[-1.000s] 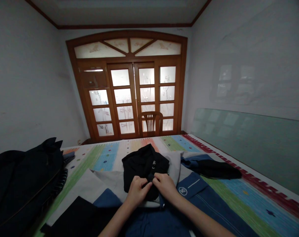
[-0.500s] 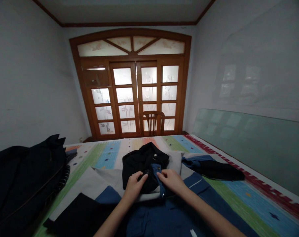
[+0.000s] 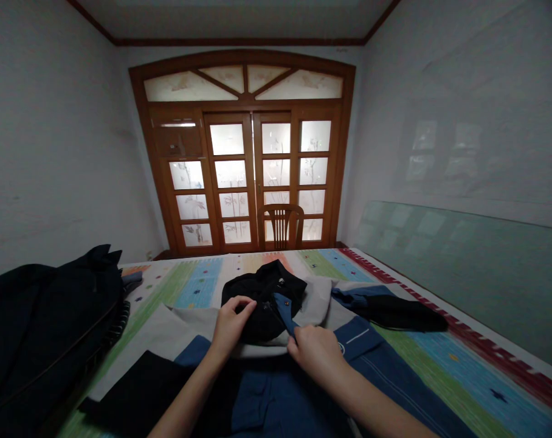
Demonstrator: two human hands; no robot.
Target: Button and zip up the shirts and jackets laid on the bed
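Along the bottom of the view, a blue-and-grey work jacket (image 3: 276,404) is spread across the bed, its lower part cut off by the frame. Its middle is partly hidden by both forearms, and whether the bunched black cloth (image 3: 262,322) belongs to the same garment cannot be made out. The left hand (image 3: 230,325) is laid over that black cloth with its fingers curved and slightly apart; the fingertips touch it, though a firm grip cannot be told. The right hand (image 3: 315,353) is held at the lower end of a narrow blue placket (image 3: 285,311), its fingers drawn together and closed on the strip, with the pinched edge hidden behind them.

Beside the hands, a black sleeve (image 3: 401,314) is laid out on the right. A flat black cloth (image 3: 139,389) is placed at lower left, and a heap of dark padded clothing (image 3: 39,328) is piled further left. The garments are borne by a striped multicoloured bedspread (image 3: 467,359). Beyond it, a pale green glass pane (image 3: 422,255) is propped along the right wall, and a slatted wooden chair (image 3: 280,226) is seen before glazed wooden doors (image 3: 244,152).
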